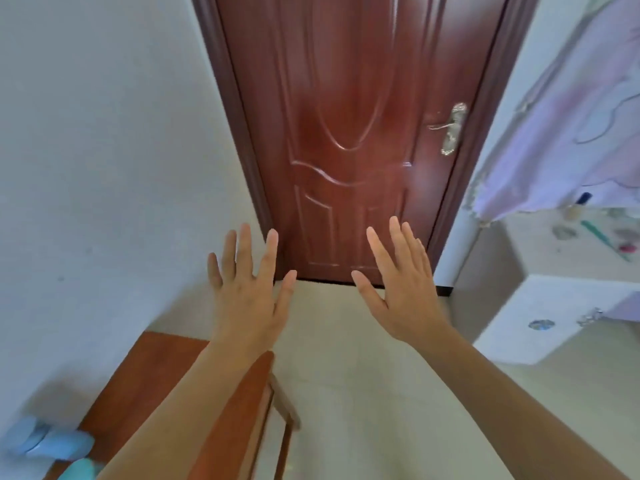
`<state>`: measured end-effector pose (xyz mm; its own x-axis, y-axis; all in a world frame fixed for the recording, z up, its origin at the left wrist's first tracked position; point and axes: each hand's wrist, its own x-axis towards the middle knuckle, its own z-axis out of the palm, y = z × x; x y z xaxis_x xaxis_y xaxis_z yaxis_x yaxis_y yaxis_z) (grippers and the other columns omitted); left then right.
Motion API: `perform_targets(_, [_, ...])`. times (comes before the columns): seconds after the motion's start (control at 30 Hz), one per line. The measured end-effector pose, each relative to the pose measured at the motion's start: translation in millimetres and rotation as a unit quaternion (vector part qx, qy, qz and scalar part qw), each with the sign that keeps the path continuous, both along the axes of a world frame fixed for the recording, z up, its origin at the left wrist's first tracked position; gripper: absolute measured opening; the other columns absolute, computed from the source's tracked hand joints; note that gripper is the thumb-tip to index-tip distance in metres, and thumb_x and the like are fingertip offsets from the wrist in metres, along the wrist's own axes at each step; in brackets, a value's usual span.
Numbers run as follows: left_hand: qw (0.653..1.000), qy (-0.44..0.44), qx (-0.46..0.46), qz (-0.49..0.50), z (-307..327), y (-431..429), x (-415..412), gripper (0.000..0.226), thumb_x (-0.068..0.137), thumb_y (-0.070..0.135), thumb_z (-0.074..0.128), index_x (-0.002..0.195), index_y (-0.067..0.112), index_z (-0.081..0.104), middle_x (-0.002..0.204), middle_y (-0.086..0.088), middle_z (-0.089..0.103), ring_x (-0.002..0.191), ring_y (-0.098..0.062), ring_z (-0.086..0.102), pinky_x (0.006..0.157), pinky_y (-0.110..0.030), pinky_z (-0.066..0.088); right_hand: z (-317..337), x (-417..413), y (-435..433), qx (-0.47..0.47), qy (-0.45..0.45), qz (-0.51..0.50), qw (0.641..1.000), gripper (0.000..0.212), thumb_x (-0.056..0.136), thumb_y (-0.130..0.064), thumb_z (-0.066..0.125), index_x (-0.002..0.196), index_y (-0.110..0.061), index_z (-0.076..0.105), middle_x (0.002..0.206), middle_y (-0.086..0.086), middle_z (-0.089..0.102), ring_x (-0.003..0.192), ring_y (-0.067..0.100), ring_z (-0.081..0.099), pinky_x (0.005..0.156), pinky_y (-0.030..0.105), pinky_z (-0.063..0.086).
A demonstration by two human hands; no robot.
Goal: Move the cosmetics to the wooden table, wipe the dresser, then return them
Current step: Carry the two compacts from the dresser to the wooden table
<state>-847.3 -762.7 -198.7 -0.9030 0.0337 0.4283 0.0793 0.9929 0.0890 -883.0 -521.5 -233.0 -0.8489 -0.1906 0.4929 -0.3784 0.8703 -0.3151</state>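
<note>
Red-brown wood backs the left hand (247, 292) and right hand (398, 292), both raised with fingers straight and spread, grasping nothing. Below the left forearm lies a smooth, flat-topped wooden desk (138, 375). Small, blurred cosmetics (588, 230) sit on the white, boxy dresser (554, 306) at right, under draped lilac cloth (571, 116). A glossy panelled door (346, 133) stands ahead, above the pale floor (346, 375).

Glossy wood door (349, 133), metal handle (450, 128); matt wooden table (145, 375).
</note>
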Motion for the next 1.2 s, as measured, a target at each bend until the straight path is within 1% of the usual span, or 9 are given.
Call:
perform_targets(0.13, [0.997,0.007,0.009,-0.072,2,136,-31,0.064,0.097,0.051,0.03,0.152,0.018,0.027,0.159,-0.018,0.017,0.147,-0.035,0.013,0.113,-0.061,0.02,1,6,134,-0.015,0.009,-0.066,0.998,0.067,0.098,-0.055,0.04,0.155,-0.022,0.025,0.163,0.012,0.011,0.151,0.03,0.006,0.117,0.054,0.021])
perform_targets(0.27, [0.989,0.009,0.004,-0.147,0,278,-53,0.064,0.097,0.05,0.035,0.151,0.016,0.03,0.157,-0.02,0.021,0.146,-0.036,0.017,0.111,-0.061,0.025,2,16,265,-0.01,0.005,-0.134,0.991,0.068,0.099,-0.056,0.038,0.156,-0.022,0.021,0.163,0.014,0.011,0.151,0.031,0.006,0.119,0.052,0.018])
perform_targets(0.37, [0.98,-0.002,-0.005,-0.198,1,368,-64,0.064,0.096,0.049,0.036,0.152,0.018,0.029,0.158,-0.02,0.019,0.146,-0.035,0.017,0.111,-0.06,0.025,2,24,348,-0.005,-0.004,-0.186,0.983,0.068,0.099,-0.053,0.042,0.154,-0.016,0.026,0.162,0.017,0.013,0.15,0.034,0.009,0.118,0.054,0.019])
perform_targets(0.5, [0.969,-0.018,-0.009,-0.245,-1,452,-81,0.065,0.096,0.051,0.034,0.152,0.02,0.026,0.159,-0.019,0.016,0.147,-0.034,0.014,0.112,-0.058,0.022,-2,30,429,-0.015,-0.024,-0.237,0.971,0.07,0.098,-0.051,0.044,0.155,-0.014,0.024,0.162,0.018,0.012,0.15,0.034,0.008,0.119,0.053,0.018])
perform_targets(0.63, [0.957,-0.035,-0.027,-0.287,-14,525,-117,0.066,0.097,0.052,0.032,0.152,0.017,0.027,0.158,-0.021,0.017,0.146,-0.036,0.016,0.111,-0.059,0.026,-12,15,501,-0.021,-0.033,-0.278,0.96,0.069,0.099,-0.05,0.044,0.156,-0.016,0.021,0.163,0.015,0.008,0.151,0.032,0.005,0.12,0.051,0.015])
perform_targets(0.87, [0.943,-0.066,-0.014,-0.326,-51,658,-206,0.067,0.096,0.053,0.029,0.153,0.017,0.025,0.159,-0.021,0.013,0.147,-0.037,0.012,0.113,-0.059,0.022,-40,-43,627,0.02,-0.085,-0.343,0.935,0.071,0.099,-0.055,0.038,0.157,-0.025,0.009,0.164,0.009,-0.002,0.151,0.027,-0.003,0.12,0.039,-0.001])
perform_targets(0.97, [0.931,-0.083,-0.019,-0.355,-58,723,-255,0.067,0.097,0.053,0.025,0.154,0.018,0.019,0.16,-0.019,0.008,0.148,-0.036,0.008,0.115,-0.059,0.018,-42,-80,687,0.025,-0.113,-0.376,0.919,0.071,0.099,-0.058,0.032,0.157,-0.025,0.009,0.164,0.008,-0.001,0.151,0.027,-0.001,0.122,0.043,0.005])
perform_targets(1.07, [0.915,-0.109,-0.014,-0.388,-58,786,-300,0.068,0.098,0.057,0.016,0.155,0.023,0.005,0.162,-0.014,-0.003,0.149,-0.032,-0.002,0.117,-0.056,0.012,-41,-111,744,0.024,-0.139,-0.401,0.905,0.071,0.097,-0.062,0.023,0.157,-0.025,0.009,0.165,0.007,-0.003,0.152,0.026,-0.002,0.122,0.046,0.011])
perform_targets(1.2, [0.892,-0.125,-0.044,-0.432,-58,865,-346,0.068,0.097,0.055,0.024,0.155,0.022,0.008,0.161,-0.015,-0.002,0.149,-0.032,0.0,0.117,-0.055,0.012,-46,-142,811,0.007,-0.167,-0.441,0.882,0.07,0.098,-0.063,0.023,0.156,-0.028,0.007,0.165,0.005,-0.006,0.151,0.025,-0.003,0.119,0.04,0.002])
